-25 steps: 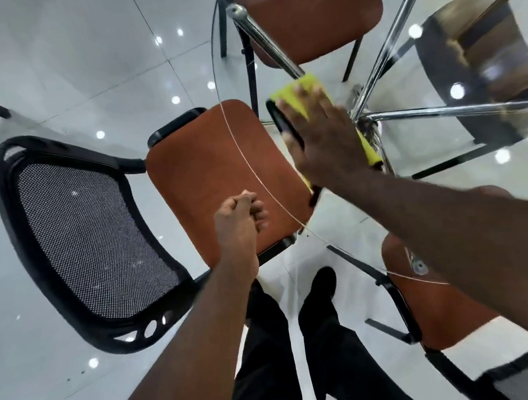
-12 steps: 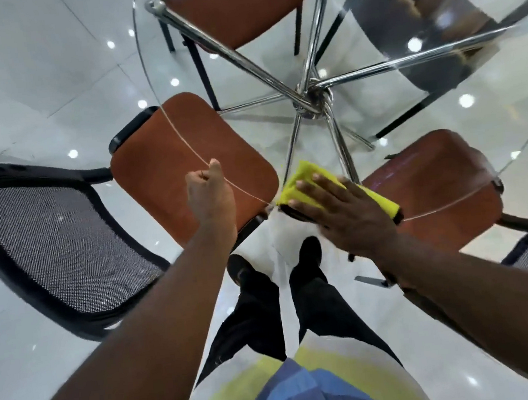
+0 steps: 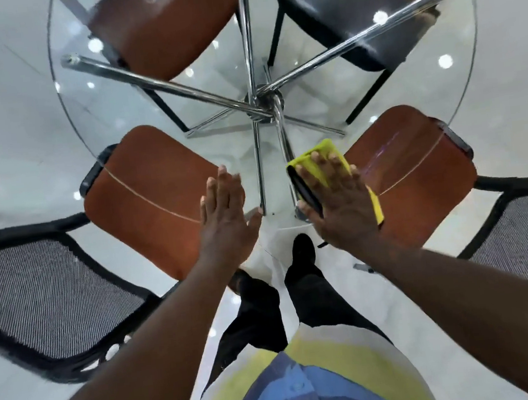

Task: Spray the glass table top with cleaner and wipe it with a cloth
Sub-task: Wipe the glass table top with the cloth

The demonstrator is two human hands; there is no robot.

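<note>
At glass tbl (image 3: 83, 104), 2 hands (image 3: 225, 217) (image 3: 341, 204), 1 cloth (image 3: 325, 147)

glass table top (image 3: 110, 118): round, clear | cloth (image 3: 324, 147): yellow, flat near front edge (partly covered)

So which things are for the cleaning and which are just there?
For the job: glass table top, yellow cloth, right hand pressing the cloth, left hand held flat.
Just there: brown chairs, black chair, shiny floor.
</note>
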